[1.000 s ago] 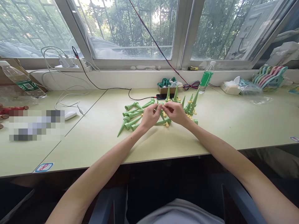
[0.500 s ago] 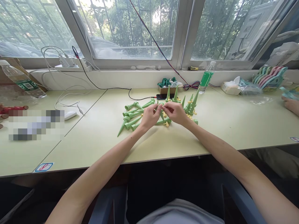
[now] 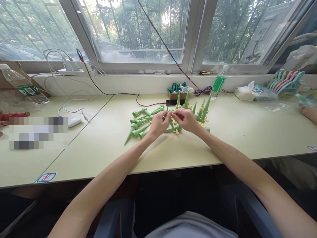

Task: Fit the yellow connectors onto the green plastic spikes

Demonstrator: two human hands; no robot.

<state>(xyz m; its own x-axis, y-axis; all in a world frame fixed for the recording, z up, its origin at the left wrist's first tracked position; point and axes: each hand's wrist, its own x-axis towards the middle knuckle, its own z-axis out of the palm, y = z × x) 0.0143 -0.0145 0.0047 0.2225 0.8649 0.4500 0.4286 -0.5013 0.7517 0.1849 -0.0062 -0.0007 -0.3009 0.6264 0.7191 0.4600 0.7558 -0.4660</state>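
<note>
My left hand (image 3: pixel 159 124) is closed around a green plant watering spike (image 3: pixel 171 123), part of which shows between my hands. The fingers of my right hand (image 3: pixel 186 120) are pinched together at its upper end, almost touching my left fingertips; whatever they grip is too small and covered to make out. Left of my hands, several green spikes (image 3: pixel 138 123) lie loosely on the table. To the right, others with yellow valves (image 3: pixel 205 112) stand point up. One yellow valve (image 3: pixel 176 132) shows just below my right hand.
Behind the spikes are a black phone (image 3: pixel 170 102) on a cable and a small box (image 3: pixel 176 96). A water bottle (image 3: pixel 219 82) and tissue pack (image 3: pixel 245 92) stand back right. Another person's hand (image 3: pixel 309 112) is at the right edge. A white mouse (image 3: pixel 74 122) lies left.
My hands and the spikes hold almost the same position. At the far right, the other person's hand and the bluish thing in it have shifted slightly.
</note>
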